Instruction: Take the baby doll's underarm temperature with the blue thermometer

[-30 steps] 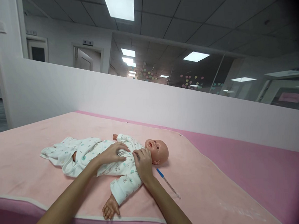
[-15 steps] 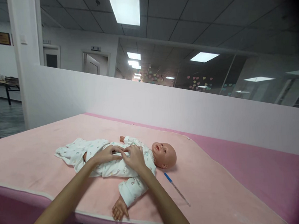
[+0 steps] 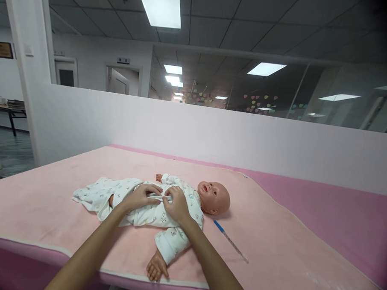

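A baby doll [image 3: 215, 198] lies on its back, its head toward the right, one arm stretched toward the near edge. It wears a white printed shirt [image 3: 152, 219] and matching trousers [image 3: 96, 194]. Over the doll's belly, my left hand [image 3: 143, 197] pinches the shirt front between thumb and fingers. Just beside it, nearer the doll's chest, my right hand [image 3: 177, 204] is closed on the same shirt. A narrow white fold of cloth shows raised between my fingertips. Part of the doll's torso is hidden under my hands.
A thin glass thermometer-like stick with a blue end [image 3: 231, 241] lies right of the doll's near arm. A pale pink mat [image 3: 281, 248] covers the padded table. Behind it stands a low white wall [image 3: 212, 133] with glass above.
My hands have parted slightly, and a white fold of the shirt now shows between them. The doll and the blue-ended stick stay in place; the view has shifted a little.
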The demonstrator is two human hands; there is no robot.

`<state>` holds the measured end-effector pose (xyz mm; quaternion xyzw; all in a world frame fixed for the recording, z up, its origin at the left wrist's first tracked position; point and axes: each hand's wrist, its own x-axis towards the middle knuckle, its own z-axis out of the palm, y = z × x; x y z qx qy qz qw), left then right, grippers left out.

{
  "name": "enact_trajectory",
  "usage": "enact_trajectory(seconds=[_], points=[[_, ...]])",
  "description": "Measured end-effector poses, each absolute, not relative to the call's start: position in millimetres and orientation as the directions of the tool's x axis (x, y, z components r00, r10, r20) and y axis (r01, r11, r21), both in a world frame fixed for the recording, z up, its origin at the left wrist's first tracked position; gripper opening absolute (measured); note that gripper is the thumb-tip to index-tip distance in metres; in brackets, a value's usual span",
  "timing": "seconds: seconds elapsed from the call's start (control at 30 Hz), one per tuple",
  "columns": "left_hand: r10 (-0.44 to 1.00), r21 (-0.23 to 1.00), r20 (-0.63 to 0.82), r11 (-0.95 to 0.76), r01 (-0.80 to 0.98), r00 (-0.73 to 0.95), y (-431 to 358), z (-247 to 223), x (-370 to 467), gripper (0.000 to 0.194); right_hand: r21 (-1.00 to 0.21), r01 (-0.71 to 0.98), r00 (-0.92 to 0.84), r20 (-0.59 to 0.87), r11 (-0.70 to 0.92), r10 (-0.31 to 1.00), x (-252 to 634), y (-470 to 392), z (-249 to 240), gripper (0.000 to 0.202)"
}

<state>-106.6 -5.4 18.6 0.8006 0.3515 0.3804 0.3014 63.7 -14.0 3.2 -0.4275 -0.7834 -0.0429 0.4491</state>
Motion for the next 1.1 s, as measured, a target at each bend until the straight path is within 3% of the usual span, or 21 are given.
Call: enact_trajectory(seconds=[0.3, 0.57, 0.83, 1.1], points=[[0.799, 0.688, 0.427, -0.591, 0.421, 0.423, -14.0, 21.5, -100.9, 0.015, -0.270, 0.729, -0.253, 0.748, 0.629, 0.614, 62.9, -13.3, -0.5, 0.009], [0.833, 0.777, 0.383, -0.524, 0.349, 0.399, -15.2, 24.3, -100.0, 0.014, -0.239, 0.730, -0.290, 0.740, 0.640, 0.607, 62.6, -15.3, -0.4, 0.008], [0.816, 0.798, 0.388, -0.529, 0.287, 0.428, -7.9, 19.0, -103.0, 0.007, -0.233, 0.753, -0.265, 0.749, 0.615, 0.608, 60.6, -16.6, -1.2, 0.008], [0.793, 0.809, 0.398, -0.540, 0.232, 0.460, -10.9, 22.9, -101.8, 0.013, -0.262, 0.754, -0.243, 0.740, 0.602, 0.627, 61.0, -15.7, -2.3, 0.011]])
